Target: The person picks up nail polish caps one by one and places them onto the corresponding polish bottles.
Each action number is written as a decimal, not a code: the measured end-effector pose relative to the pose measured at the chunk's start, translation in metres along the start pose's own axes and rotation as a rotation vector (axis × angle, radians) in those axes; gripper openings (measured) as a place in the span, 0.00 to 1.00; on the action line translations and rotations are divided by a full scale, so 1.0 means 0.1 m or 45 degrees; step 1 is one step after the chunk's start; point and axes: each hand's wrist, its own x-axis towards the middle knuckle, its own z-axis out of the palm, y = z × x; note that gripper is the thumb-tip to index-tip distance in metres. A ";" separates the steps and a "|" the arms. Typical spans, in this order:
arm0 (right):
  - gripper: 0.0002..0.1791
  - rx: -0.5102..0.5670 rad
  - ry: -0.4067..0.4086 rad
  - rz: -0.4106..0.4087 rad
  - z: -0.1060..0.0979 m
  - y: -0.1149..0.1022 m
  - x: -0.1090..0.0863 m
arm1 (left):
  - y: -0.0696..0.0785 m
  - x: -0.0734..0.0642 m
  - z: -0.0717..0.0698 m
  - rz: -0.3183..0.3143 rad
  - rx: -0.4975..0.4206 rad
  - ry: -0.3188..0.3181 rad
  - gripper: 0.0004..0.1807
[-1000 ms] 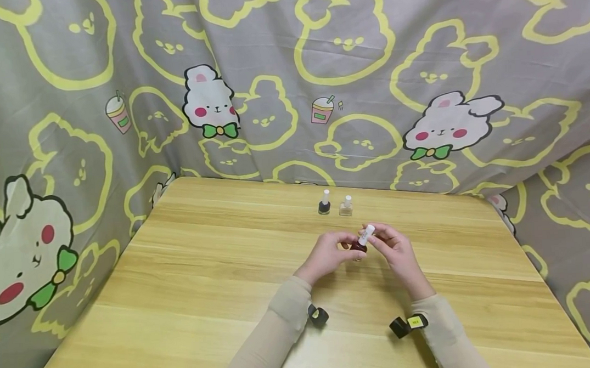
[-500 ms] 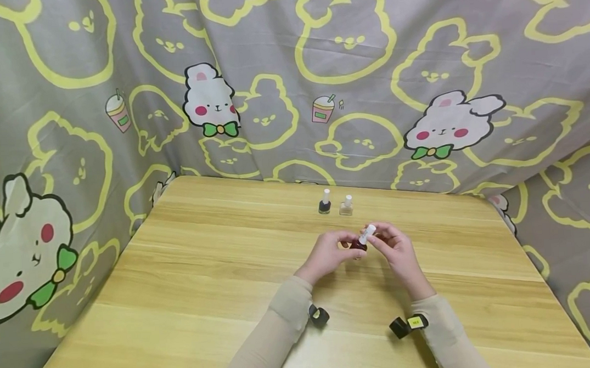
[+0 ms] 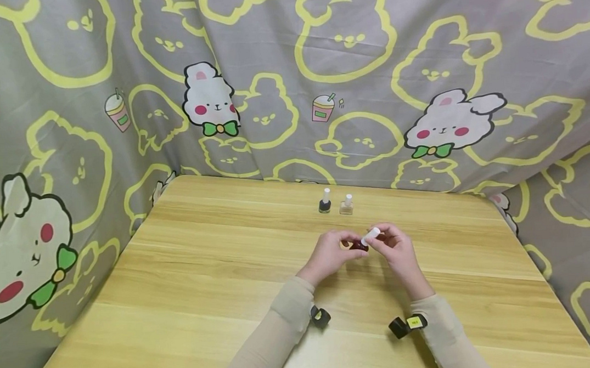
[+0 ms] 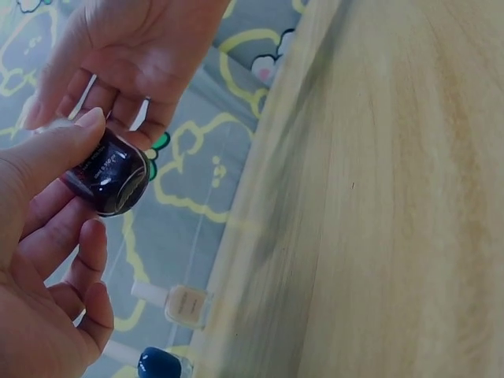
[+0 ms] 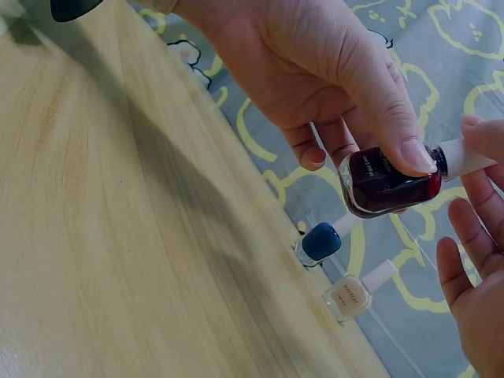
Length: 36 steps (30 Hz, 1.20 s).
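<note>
In the head view my left hand point(image 3: 330, 254) grips a small nail polish bottle point(image 3: 359, 246) of dark red polish, held tilted above the table. My right hand point(image 3: 395, 251) pinches its white cap point(image 3: 371, 235) between thumb and fingers. The right wrist view shows the left thumb lying along the glass of the bottle point(image 5: 390, 185). A dark neck point(image 5: 437, 161) is visible between glass and cap point(image 5: 465, 157); whether the cap is loose on it I cannot tell. Part of the cap is hidden by the right fingers.
Beyond the hands, a dark blue nail polish bottle point(image 3: 324, 206) and a pale beige one point(image 3: 346, 206) stand upright side by side, both white-capped. They are on the wooden table point(image 3: 205, 276), near its back edge. A patterned grey curtain point(image 3: 269, 53) hangs behind and at the sides.
The dark red bottle and its cap have tipped further over toward the right. The right fingers have shifted slightly on the cap. The two standing bottles stay in place.
</note>
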 end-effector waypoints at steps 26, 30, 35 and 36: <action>0.20 0.022 -0.010 0.001 -0.04 -0.02 0.02 | -0.02 0.02 0.00 0.013 0.093 0.032 0.15; 0.20 0.060 -0.042 0.033 -0.07 -0.03 0.03 | -0.03 0.03 0.01 0.017 0.076 0.034 0.14; 0.17 0.053 -0.065 0.049 -0.08 -0.03 0.03 | -0.04 0.04 0.01 0.032 0.075 0.025 0.14; 0.17 0.041 -0.068 0.051 -0.08 -0.03 0.03 | -0.04 0.04 0.01 0.035 0.076 0.023 0.14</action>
